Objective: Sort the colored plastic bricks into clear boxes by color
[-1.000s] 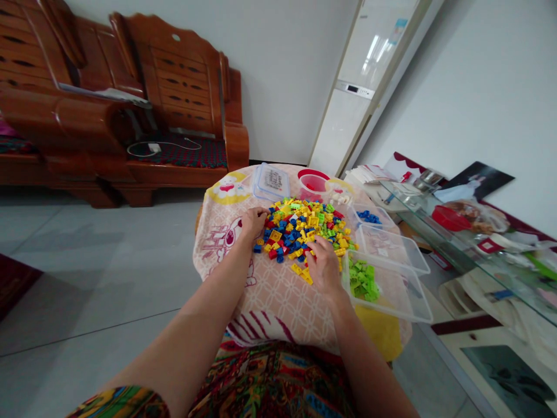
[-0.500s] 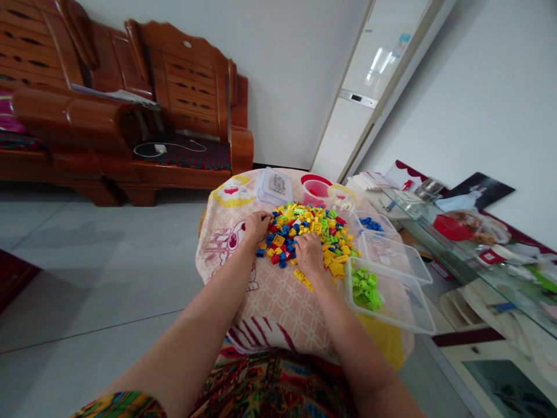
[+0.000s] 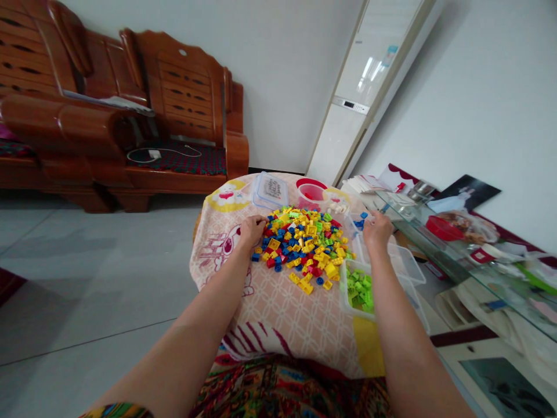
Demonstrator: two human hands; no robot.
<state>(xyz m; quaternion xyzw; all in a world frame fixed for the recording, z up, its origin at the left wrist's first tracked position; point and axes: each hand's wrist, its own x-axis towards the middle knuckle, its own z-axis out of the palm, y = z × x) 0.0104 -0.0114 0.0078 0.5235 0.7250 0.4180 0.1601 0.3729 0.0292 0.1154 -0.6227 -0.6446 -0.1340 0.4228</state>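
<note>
A heap of small toy building bricks (image 3: 296,232) in yellow, blue, red and green lies on the cloth-covered table. My left hand (image 3: 252,230) rests at the heap's left edge, fingers curled together; what they hold, if anything, is hidden. Over the clear box with blue bricks (image 3: 359,223) is my right hand (image 3: 378,230), its fingers bent and drawn together. A blue brick (image 3: 364,215) shows right beside those fingertips; whether they grip anything is not visible. Below my right wrist, another clear box holds green bricks (image 3: 359,289).
Behind the heap stand a lidded clear box (image 3: 270,190), a pink-red tub (image 3: 311,191) and some white bricks (image 3: 338,207). To the right, a cluttered glass shelf (image 3: 439,244) borders the round table (image 3: 300,325). A wooden bench (image 3: 187,104) stands at the back left.
My right hand has moved right from the heap to the box with blue bricks. My left hand stays at the heap's left edge. The view has shifted slightly.
</note>
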